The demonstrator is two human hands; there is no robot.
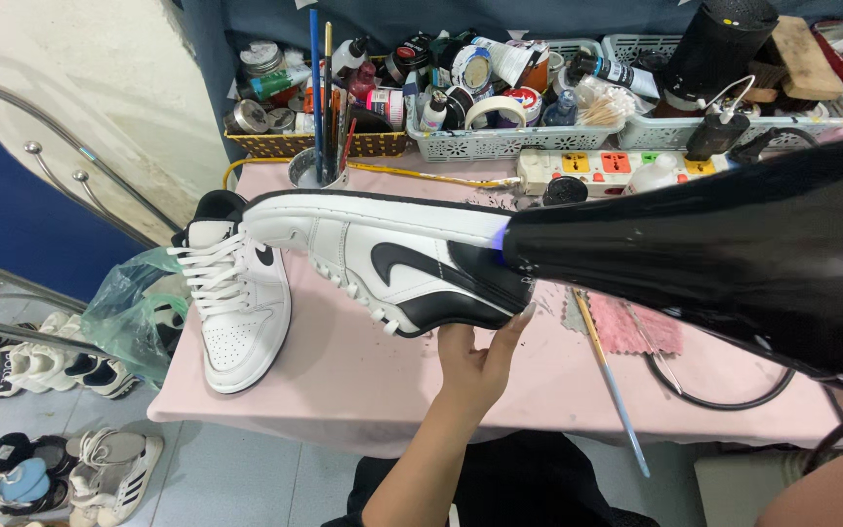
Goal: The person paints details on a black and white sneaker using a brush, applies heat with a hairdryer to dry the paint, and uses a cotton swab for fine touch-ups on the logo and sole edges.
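L hand (475,356) grips sneaker (392,259) heel from below, R hand unseen – keep dryer (724,263) nozzle sweeping near heel, don't touch – avoid scorching.

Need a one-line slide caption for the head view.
Left hand holds a black-and-white sneaker sideways while a glossy black hair dryer points at its heel, over a pink table.

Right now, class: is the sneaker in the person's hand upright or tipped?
Tipped: the held sneaker lies sideways above the table, its side panel facing up, gripped by the left hand.
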